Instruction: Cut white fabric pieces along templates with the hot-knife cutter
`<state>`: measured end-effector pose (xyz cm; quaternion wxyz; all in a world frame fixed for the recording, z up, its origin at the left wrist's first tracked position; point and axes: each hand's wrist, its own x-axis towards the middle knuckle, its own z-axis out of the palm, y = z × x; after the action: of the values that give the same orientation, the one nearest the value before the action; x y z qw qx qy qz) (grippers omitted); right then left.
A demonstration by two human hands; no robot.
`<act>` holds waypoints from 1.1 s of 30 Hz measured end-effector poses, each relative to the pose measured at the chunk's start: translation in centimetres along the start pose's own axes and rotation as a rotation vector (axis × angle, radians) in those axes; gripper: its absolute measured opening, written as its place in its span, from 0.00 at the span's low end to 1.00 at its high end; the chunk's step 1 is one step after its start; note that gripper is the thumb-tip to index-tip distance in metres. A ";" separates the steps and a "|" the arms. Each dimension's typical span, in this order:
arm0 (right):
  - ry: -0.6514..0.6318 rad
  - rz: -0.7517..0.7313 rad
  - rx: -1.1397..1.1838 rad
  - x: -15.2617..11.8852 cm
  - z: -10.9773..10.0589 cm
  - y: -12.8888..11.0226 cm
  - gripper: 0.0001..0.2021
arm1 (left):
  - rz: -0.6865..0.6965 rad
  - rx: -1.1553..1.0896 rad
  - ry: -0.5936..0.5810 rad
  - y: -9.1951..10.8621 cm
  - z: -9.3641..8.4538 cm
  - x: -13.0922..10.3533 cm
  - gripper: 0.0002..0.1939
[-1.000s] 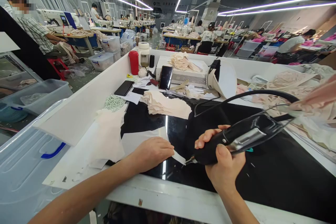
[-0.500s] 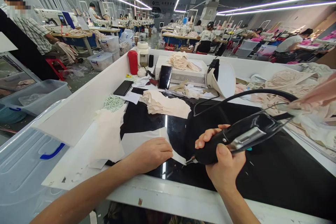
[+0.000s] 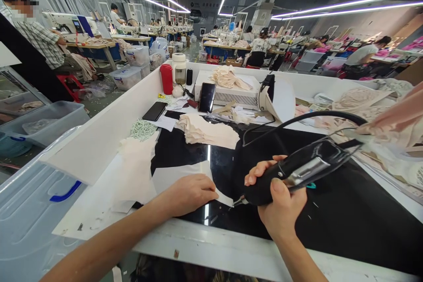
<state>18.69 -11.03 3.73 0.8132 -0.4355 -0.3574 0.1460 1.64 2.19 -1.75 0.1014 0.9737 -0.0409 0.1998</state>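
My right hand [image 3: 280,198] is wrapped around a black handheld tool [image 3: 264,188] with a thin metal tip and a cable at its back end. The tip points left and meets the narrow right corner of a white fabric piece [image 3: 178,175] lying flat on the black table surface [image 3: 346,211]. My left hand [image 3: 193,194] rests on that piece, its fingers closed and pressed together at the fabric's near edge. Beyond it lies a stack of cream fabric pieces [image 3: 209,131]. More cream pieces [image 3: 135,167] lie to the left of my left hand.
At the back stand a white vented box [image 3: 231,90], a propped phone [image 3: 207,98], a red bottle [image 3: 166,79] and a jar [image 3: 179,69]. A second phone [image 3: 154,111] lies left. Pink cloth [image 3: 390,114] hangs at the right. A low white wall [image 3: 109,128] borders the table.
The tool and my right hand have shifted very slightly left, with the tip still at the fabric's corner. My left hand stays on the fabric.
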 end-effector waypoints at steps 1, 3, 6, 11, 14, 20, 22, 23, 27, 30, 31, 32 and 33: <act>0.003 -0.001 0.007 0.1 0.1 0.0 0.19 | 0.001 0.000 -0.001 0.0 0.0 0.0 0.10; 0.016 -0.010 0.027 0.4 0.5 0.1 0.18 | 0.003 -0.004 0.000 0.0 -0.1 0.0 0.11; 0.037 -0.029 0.059 0.8 1.4 0.4 0.18 | -0.001 -0.016 0.001 0.0 -0.3 0.0 0.11; 0.033 -0.027 0.077 1.0 2.6 1.2 0.18 | -0.008 -0.035 -0.016 0.1 -0.3 0.1 0.11; 0.025 -0.020 0.068 0.8 2.9 1.7 0.18 | -0.005 -0.039 -0.010 0.1 -0.2 0.1 0.10; 0.023 -0.016 0.036 0.6 2.8 1.8 0.18 | 0.006 -0.034 0.000 0.1 -0.2 0.2 0.09; 0.030 -0.018 0.028 0.6 2.8 1.7 0.18 | 0.007 -0.025 0.004 0.1 -0.2 0.3 0.10; 0.033 -0.018 0.028 0.6 2.8 1.7 0.18 | 0.007 -0.021 0.006 0.1 -0.2 0.3 0.10; 0.026 -0.023 0.031 0.5 2.8 1.8 0.18 | 0.007 -0.013 0.007 0.1 -0.1 0.2 0.08; 0.014 -0.028 0.030 0.4 2.8 2.0 0.17 | 0.003 -0.017 0.001 0.0 0.0 0.1 0.08; 0.009 -0.025 0.028 0.4 2.8 2.0 0.16 | 0.004 -0.022 0.001 0.0 0.0 0.2 0.08; 0.008 -0.019 0.025 0.4 2.8 1.9 0.16 | 0.005 -0.027 0.001 0.0 0.0 0.2 0.08; 0.009 -0.015 0.023 0.4 2.8 1.8 0.15 | 0.006 -0.029 0.003 0.0 0.0 0.2 0.08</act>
<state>17.15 -8.05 3.50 0.8209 -0.4238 -0.3554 0.1421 1.84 2.14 -1.64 0.1153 0.9717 -0.0464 0.2010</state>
